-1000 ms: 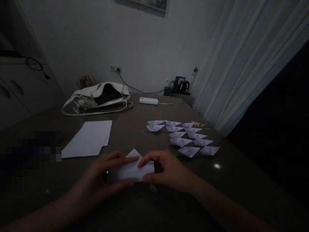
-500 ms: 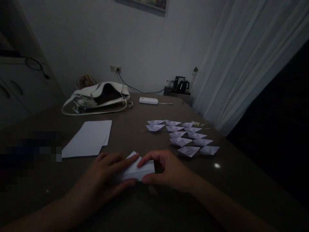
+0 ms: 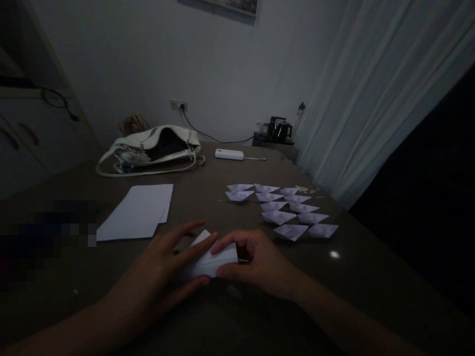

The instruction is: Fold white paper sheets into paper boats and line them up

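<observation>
L hand (image 3: 158,269) has fanned its fingers wider vs 0.5 s ago, one lifted clear, index & thumb on the folded paper (image 3: 218,258) betw. hands; R hand (image 3: 265,267) pinches the R end, thumb & index, as before. Paper's white, creased, peaked at far edge, partly hidden under L fingers, w/ white sheets (image 3: 137,212) just beyond those & paper boats (image 3: 278,217) past R fingers. Farther past L fingers, white bag (image 3: 150,140) gapes, dark inside, contents unclear.

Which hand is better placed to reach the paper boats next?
Probably the right hand: it's nearer the paper boats than the left hand, though both touch the folded paper.
</observation>
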